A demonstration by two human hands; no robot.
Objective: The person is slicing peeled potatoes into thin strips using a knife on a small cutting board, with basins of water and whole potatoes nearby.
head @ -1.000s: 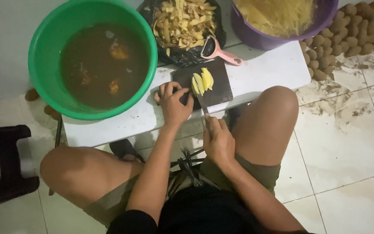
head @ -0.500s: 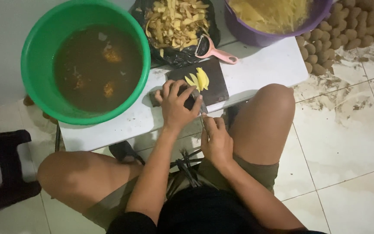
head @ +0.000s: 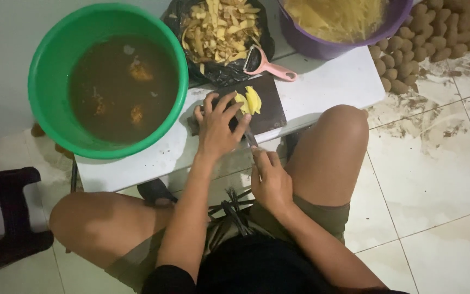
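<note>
Head view: left hand [head: 217,130] fingers spread on cutting board [head: 267,111]; right hand [head: 270,179] fingers gripping knife [head: 247,135].

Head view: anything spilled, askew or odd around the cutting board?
Yes. Brown dirt is smeared over the floor tiles beside the heap of unpeeled potatoes, and specks dot the white table. The pink peeler lies half on the bag of peels. The cutting board sits slightly askew.
</note>
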